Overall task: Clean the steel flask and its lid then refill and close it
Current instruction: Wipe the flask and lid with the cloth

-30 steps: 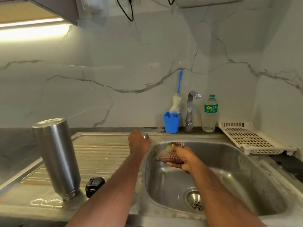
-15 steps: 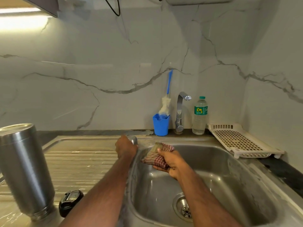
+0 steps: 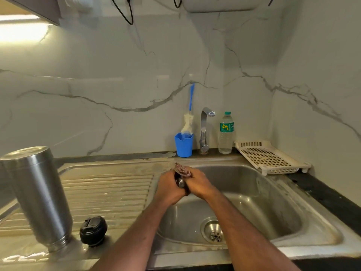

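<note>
The steel flask (image 3: 37, 196) stands upside down on the drainboard (image 3: 107, 192) at the left. A black lid (image 3: 93, 230) lies beside its mouth. Over the sink's left rim, my left hand (image 3: 169, 189) grips a small steel cap (image 3: 181, 182), mostly hidden between my hands. My right hand (image 3: 199, 184) holds a red checkered cloth (image 3: 182, 169) pressed against that cap, with the cloth bunched above my fingers.
The steel sink (image 3: 273, 202) has its drain at the front. Behind it stand a tap (image 3: 205, 130), a blue cup (image 3: 183, 144) holding a bottle brush (image 3: 188, 120), and a plastic water bottle (image 3: 226, 133). A white perforated tray (image 3: 269, 157) sits at the right.
My two hands have come together: the cloth in my right hand now presses on the steel cap in my left. The flask and black lid have not moved; the camera shifted.
</note>
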Available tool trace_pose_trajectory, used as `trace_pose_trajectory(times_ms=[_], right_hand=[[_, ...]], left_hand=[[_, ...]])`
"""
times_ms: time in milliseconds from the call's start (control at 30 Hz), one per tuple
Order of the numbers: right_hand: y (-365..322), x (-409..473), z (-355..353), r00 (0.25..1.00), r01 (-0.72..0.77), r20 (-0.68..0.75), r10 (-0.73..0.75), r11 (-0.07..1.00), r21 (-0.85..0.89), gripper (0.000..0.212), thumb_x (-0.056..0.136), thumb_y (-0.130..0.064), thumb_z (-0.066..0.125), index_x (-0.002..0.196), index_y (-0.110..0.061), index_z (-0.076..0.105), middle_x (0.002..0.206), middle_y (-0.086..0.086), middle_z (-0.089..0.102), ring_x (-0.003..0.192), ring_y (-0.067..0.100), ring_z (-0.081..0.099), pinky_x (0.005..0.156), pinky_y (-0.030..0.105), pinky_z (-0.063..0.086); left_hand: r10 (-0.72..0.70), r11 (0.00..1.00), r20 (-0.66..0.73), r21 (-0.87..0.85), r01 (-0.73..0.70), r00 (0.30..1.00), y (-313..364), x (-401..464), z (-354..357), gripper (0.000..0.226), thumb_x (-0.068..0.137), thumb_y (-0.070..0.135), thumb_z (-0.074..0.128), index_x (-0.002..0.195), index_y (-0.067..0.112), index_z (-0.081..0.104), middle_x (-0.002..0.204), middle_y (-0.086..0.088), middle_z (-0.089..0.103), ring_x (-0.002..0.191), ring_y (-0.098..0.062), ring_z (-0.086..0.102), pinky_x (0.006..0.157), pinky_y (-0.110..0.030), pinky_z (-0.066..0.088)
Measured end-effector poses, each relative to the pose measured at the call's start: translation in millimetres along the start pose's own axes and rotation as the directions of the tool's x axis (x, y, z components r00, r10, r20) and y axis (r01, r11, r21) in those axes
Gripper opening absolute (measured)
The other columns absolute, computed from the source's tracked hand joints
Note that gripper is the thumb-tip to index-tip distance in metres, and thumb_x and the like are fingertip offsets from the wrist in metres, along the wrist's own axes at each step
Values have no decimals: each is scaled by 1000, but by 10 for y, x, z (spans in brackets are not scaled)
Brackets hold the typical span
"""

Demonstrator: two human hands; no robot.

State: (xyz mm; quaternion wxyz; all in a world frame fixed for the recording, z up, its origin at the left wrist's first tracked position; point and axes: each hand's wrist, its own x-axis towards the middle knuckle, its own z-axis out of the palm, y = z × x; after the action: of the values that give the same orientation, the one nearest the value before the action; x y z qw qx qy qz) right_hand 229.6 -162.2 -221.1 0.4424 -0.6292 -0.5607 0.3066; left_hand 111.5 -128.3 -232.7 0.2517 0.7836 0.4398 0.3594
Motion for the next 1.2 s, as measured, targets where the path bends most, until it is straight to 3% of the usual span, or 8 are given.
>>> trace_pose_trajectory(times_ms=[200, 367, 633, 767, 900, 967, 1100, 1200], right_hand=[[-66, -45, 42, 953, 295, 22, -301, 913, -280, 60, 99, -2, 53, 150, -34, 45, 158, -9, 39, 149, 7, 26, 124, 33, 23], [-61, -30, -49, 963, 252, -98, -250, 968, 11, 37, 103, -22, 52, 135, -37, 61, 123, -8, 69, 110, 9, 64, 87, 22, 53], [-126, -70, 71, 925, 363, -16, -379, 898, -247, 53, 103, -7, 50, 150, -30, 45, 147, -19, 40, 140, -3, 28, 120, 26, 24], [-111, 29, 1, 965, 200, -192, -176, 973, 114, 27, 104, -24, 53, 125, -33, 67, 119, -7, 69, 112, 10, 64, 97, 28, 52], [-110, -48, -61, 960, 151, -255, -117, 982, 116, 20, 103, -20, 54, 103, -28, 72, 91, -6, 71, 83, 7, 66, 75, 23, 57], [-136, -110, -47, 965, 206, -187, -184, 973, 101, 19, 103, -23, 55, 102, -31, 72, 96, -5, 74, 90, 6, 68, 87, 29, 58], [-193, -87, 79, 931, 346, -119, -346, 938, -22, 37, 103, -15, 53, 136, -30, 61, 120, -24, 60, 108, -11, 56, 90, 5, 42], [-179, 10, 38, 956, 259, -205, -211, 934, 247, 36, 102, -11, 50, 128, -29, 68, 122, -9, 71, 116, 10, 65, 97, 25, 52]], left_hand=[[-21, 996, -177, -92, 5, 984, -44, 64, -157, 26, 72, 20, 85, 93, 26, 71, 77, 17, 64, 76, -1, 62, 58, -5, 40], [89, 976, -217, -174, -128, 972, -55, 46, -142, 48, 61, 22, 94, 103, 29, 72, 90, 17, 73, 82, 4, 67, 70, -12, 51], [68, 990, -272, -104, -100, 960, -73, 93, -176, 22, 77, 20, 83, 92, 27, 69, 77, 16, 66, 78, -4, 67, 64, -4, 44], [165, 966, -212, -160, -201, 963, -32, 59, -141, 54, 61, 27, 95, 109, 31, 72, 95, 18, 73, 88, 5, 67, 75, -7, 49], [27, 960, -281, -262, -104, 959, -18, 91, -208, 57, 58, 18, 98, 105, 27, 67, 93, 19, 65, 85, 6, 62, 69, -6, 46], [-55, 957, -291, -289, -34, 955, -36, 110, -235, 54, 61, 15, 96, 107, 19, 68, 95, 11, 67, 83, 3, 61, 68, -8, 46], [21, 970, -282, -226, -88, 959, -28, 94, -190, 45, 68, 9, 90, 109, 14, 71, 87, 16, 65, 76, 8, 59, 64, -3, 43], [23, 940, -205, -330, -91, 979, -42, 96, -163, 54, 63, 12, 93, 111, 21, 73, 90, 16, 72, 84, 3, 68, 73, -8, 51]])
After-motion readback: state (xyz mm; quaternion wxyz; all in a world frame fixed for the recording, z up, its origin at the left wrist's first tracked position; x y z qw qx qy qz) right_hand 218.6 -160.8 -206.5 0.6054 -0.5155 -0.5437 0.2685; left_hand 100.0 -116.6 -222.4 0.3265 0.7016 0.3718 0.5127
